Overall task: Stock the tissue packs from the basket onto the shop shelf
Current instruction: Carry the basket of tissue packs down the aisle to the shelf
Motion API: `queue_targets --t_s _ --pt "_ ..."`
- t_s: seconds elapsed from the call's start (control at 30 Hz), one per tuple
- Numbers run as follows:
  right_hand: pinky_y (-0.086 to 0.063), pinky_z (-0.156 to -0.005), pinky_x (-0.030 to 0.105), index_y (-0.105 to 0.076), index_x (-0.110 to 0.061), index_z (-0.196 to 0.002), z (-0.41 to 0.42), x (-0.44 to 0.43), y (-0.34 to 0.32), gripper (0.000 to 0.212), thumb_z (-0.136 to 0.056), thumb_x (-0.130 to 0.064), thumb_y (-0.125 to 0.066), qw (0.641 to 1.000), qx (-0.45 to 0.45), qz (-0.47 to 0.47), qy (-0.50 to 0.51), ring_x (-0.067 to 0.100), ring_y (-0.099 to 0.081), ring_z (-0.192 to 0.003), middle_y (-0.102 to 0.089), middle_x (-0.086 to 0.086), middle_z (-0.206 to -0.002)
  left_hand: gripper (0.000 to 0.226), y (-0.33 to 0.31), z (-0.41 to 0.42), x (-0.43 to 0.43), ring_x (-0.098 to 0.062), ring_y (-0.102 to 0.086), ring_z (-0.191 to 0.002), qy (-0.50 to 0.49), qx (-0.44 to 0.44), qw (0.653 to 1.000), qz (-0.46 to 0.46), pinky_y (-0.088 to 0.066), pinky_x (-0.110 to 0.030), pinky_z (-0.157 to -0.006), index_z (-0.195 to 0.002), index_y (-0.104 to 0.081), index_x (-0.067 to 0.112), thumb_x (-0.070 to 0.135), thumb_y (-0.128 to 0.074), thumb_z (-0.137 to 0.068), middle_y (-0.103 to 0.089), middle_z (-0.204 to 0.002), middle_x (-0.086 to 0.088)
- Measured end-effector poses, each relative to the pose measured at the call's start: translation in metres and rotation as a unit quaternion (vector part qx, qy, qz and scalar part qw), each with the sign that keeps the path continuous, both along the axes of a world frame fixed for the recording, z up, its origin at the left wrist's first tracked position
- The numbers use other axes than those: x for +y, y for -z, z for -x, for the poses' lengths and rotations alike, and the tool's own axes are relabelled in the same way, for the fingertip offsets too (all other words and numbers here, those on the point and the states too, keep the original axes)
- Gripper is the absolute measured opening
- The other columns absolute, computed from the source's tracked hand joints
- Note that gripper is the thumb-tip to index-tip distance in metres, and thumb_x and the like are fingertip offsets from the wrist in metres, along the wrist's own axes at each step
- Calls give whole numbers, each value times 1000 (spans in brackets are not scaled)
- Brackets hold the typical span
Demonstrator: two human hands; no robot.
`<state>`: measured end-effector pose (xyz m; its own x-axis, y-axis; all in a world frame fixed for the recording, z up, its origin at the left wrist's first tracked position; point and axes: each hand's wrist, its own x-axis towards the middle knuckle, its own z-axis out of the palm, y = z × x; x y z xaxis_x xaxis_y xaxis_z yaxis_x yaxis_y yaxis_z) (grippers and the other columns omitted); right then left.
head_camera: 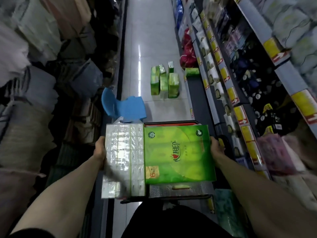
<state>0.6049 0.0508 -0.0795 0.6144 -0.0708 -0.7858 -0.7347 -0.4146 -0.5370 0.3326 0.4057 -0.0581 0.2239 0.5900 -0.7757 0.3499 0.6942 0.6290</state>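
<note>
Two tissue packs, a clear pack (123, 160) and a green pack (178, 153), are squeezed side by side between the left hand (100, 152) and right hand (216, 148), fingers curled round their outer edges, above the basket (171, 197). Several packs (163, 82) stand on the floor; the shelf (223, 79) awaits, so stocking seems early.

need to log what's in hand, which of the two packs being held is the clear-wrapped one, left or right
The clear-wrapped white pack, against the left hand. The other, by the right hand, is the green printed pack.
</note>
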Motion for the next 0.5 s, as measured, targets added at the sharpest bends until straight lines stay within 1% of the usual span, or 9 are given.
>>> queue_targets --t_s 0.03,0.07,0.1,0.17,0.23,0.3,0.33,0.43,0.5 --pt "-47 -85 40 -62 0 -105 -8 6 -3 44 -107 -43 -51 1000 -8 7 5 30 -57 -107 -52 5 -132 50 -10 -17 4 -29 -63 -68 16 -1 1000 -8 -49 -36 -65 -80 -66 10 43 -36 -101 -70 -69 -12" --pt "-45 -80 39 -62 -1 -96 -16 12 -5 45 -108 -42 -48 1000 -13 19 6 30 -55 -106 -56 11 -136 50 -11 -33 12 -29 -61 -69 25 -15 999 -13 -48 -37 -66 -81 -64 10 40 -32 -105 -70 -62 -10" --pt "-42 -78 37 -62 -3 -93 -26 19 -7 46 -109 -42 -46 999 -30 22 7 29 -54 -104 -60 17 -138 50 -13 -48 21 -28 -60 -69 34 -25 999 -15 -46 -37 -65 -80 -61 9 37 -30 -106 -69 -56 -7" --pt "-40 -83 36 -64 -4 -102 -44 33 -12 45 -110 -42 -43 998 -49 19 22 29 -54 -102 -62 20 -133 47 -18 -73 39 -25 -61 -59 51 -47 997 -29 -45 -36 -61 -75 -55 9 30 -29 -108 -63 -46 -2" --pt "-41 -86 38 -64 -5 -105 -63 43 -13 43 -111 -40 -41 998 -52 31 13 30 -55 -102 -63 20 -127 45 -14 -97 60 -20 -64 -51 54 -55 997 -32 -48 -34 -58 -75 -55 10 29 -30 -107 -63 -46 0" --pt "-44 -89 39 -66 -5 -109 -80 54 -18 46 -111 -43 -41 998 -59 27 9 30 -56 -106 -63 16 -126 40 -11 -119 79 -29 -65 -67 59 -60 996 -40 -47 -35 -61 -79 -58 11 33 -37 -105 -65 -51 0" --pt "-47 -93 41 -67 -4 -115 -89 61 -20 50 -110 -46 -41 998 -62 27 16 31 -58 -111 -63 15 -129 38 -7 -132 88 -33 -62 -72 61 -63 995 -43 -46 -36 -61 -80 -58 11 33 -40 -104 -65 -51 0" --pt "-48 -106 47 -68 -2 -131 -126 78 -11 60 -109 -51 -41 997 -56 24 36 40 -59 -126 -62 20 -139 37 -5 -173 108 -24 -58 -63 69 -59 994 -68 -46 -36 -62 -80 -57 11 29 -37 -107 -64 -53 0" --pt "-47 -104 46 -69 -2 -127 -151 91 -8 58 -109 -50 -42 997 -56 15 54 39 -58 -126 -62 18 -131 37 1 -201 124 -26 -60 -68 77 -56 992 -80 -49 -38 -68 -79 -59 12 32 -40 -104 -65 -59 -1"
